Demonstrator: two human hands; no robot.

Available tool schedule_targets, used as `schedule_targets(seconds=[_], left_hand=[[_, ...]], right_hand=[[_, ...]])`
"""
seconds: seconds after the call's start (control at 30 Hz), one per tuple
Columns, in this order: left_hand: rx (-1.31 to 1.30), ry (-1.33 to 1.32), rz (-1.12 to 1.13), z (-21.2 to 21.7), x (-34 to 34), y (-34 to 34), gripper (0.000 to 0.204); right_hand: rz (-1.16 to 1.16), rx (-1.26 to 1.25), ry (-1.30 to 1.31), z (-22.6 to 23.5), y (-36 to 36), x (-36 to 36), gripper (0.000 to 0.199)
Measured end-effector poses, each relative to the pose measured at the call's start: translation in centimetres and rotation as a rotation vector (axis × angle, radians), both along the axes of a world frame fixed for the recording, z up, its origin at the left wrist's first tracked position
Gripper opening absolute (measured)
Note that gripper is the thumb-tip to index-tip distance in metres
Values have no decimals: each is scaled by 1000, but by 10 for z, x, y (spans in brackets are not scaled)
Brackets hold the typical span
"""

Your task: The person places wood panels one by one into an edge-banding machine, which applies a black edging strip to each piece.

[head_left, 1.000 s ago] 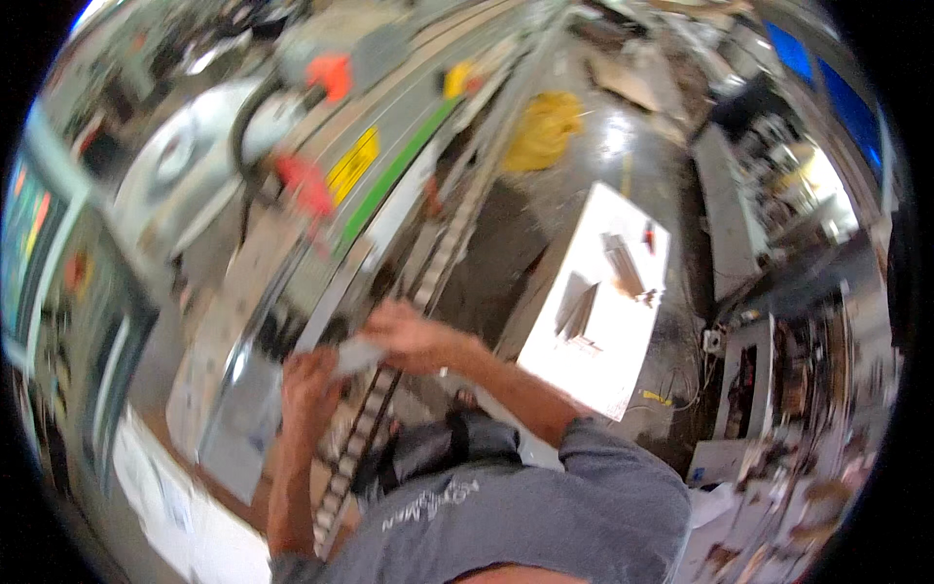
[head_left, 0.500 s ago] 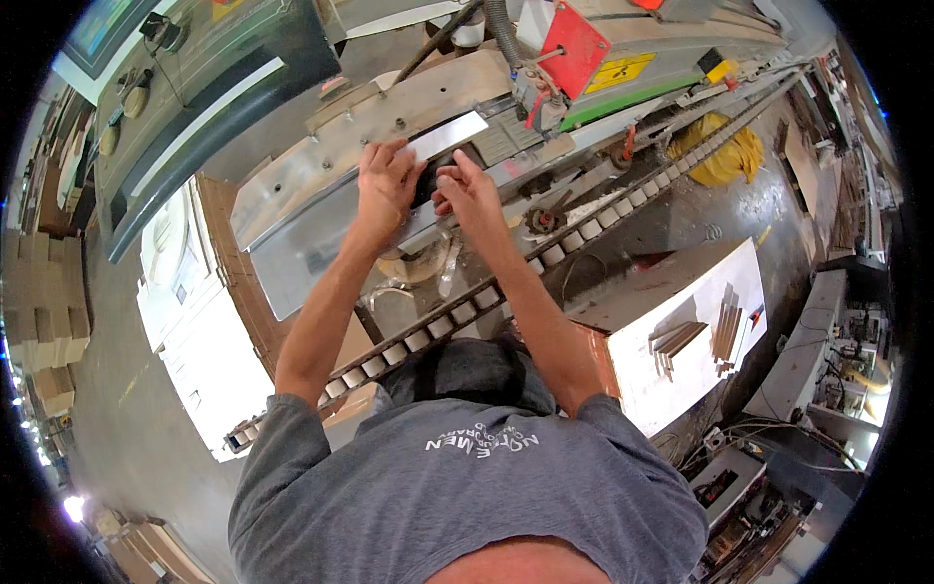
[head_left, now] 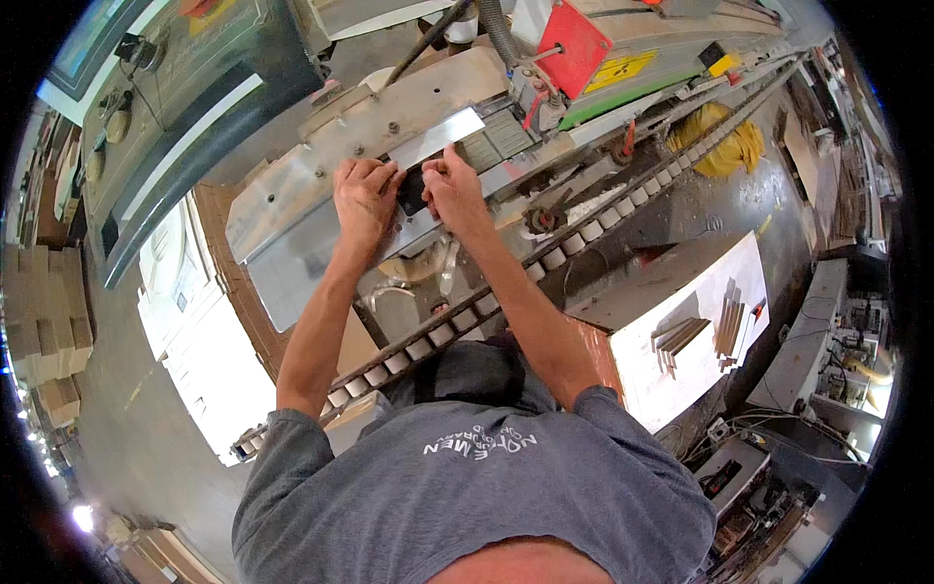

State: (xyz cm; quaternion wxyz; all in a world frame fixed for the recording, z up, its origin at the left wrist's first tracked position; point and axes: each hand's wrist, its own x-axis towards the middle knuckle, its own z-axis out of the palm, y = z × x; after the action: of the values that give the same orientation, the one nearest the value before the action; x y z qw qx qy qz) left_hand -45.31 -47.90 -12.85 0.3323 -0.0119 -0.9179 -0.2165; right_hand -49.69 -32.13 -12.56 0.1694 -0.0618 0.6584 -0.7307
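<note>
Both my hands work over the metal bed of a machine, either side of a dark opening point(head_left: 414, 192). My left hand point(head_left: 366, 206) lies on the metal plate point(head_left: 292, 229) at the opening's left edge, its fingers curled; what they hold, if anything, is hidden. On the other side, my right hand point(head_left: 452, 198) is closed, with one digit pointing up toward a bright metal strip point(head_left: 438, 139). I cannot make out anything within its fingers. Beyond the strip sits a grey ribbed block point(head_left: 498, 134).
A roller track point(head_left: 418, 347) runs diagonally between me and the machine. At right stands a white-topped box point(head_left: 696, 346) bearing thin brown strips point(head_left: 681, 336). White panels point(head_left: 209, 336) lie at left. A red guard point(head_left: 574, 47) and a yellow bag point(head_left: 725, 146) are farther right.
Both hands have shifted slightly left and down in view. The right fingers have closed more, and the left fingers now rest lower, beside the dark opening.
</note>
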Motion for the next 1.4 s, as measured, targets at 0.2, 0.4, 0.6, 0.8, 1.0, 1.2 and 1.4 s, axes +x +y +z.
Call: schedule_targets(seconds=[0.2,0.4,0.6,0.8,1.0,1.2,1.4], left_hand=[[-70,-31,63,1,-1,9,17],[-92,-21,72,-3,-9,15,13],[-100,-91,37,3,-20,31,10],[-118,-62,-7,-1,-38,42,8],[-114,-83,-80,-6,-79,69,12],[-50,-53,-160,-7,-125,89,24],[-124,-142,-194,8,-144,94,34]], right_hand=[[-34,-72,38,-7,4,-2,16],[-49,31,153,-21,7,-10,16],[-71,116,151,-30,13,-24,29],[-107,154,153,-24,22,-37,26],[-160,102,167,-30,47,-64,39],[-140,186,383,3,73,-15,51],[-166,147,302,25,108,28,46]])
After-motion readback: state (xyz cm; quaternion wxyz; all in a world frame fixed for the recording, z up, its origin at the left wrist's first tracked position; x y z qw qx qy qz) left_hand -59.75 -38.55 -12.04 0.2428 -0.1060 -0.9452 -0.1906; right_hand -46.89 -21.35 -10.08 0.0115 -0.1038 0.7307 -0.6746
